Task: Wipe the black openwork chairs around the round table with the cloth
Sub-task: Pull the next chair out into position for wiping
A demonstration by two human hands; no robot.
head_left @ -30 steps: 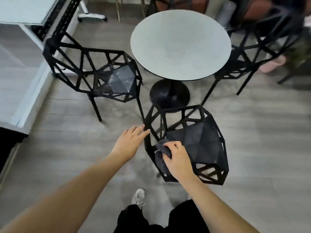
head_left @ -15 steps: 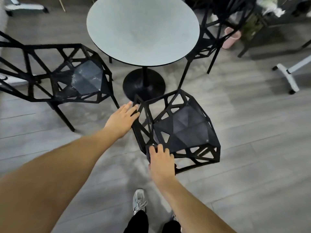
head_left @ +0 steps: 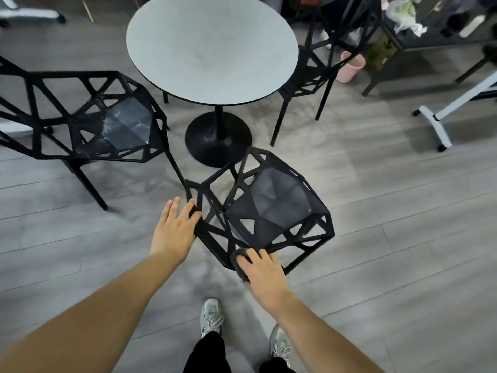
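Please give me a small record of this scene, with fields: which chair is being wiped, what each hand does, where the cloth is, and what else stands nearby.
chair being wiped: the nearest chair, in front of the person
left hand: left hand rests on the chair's left edge, fingers mostly straight
right hand: right hand presses the cloth onto the chair's near rim
cloth: dark cloth, mostly hidden under the right hand
other chairs: left chair; far chair behind the table
table: round table, nothing on it
also: pink bin
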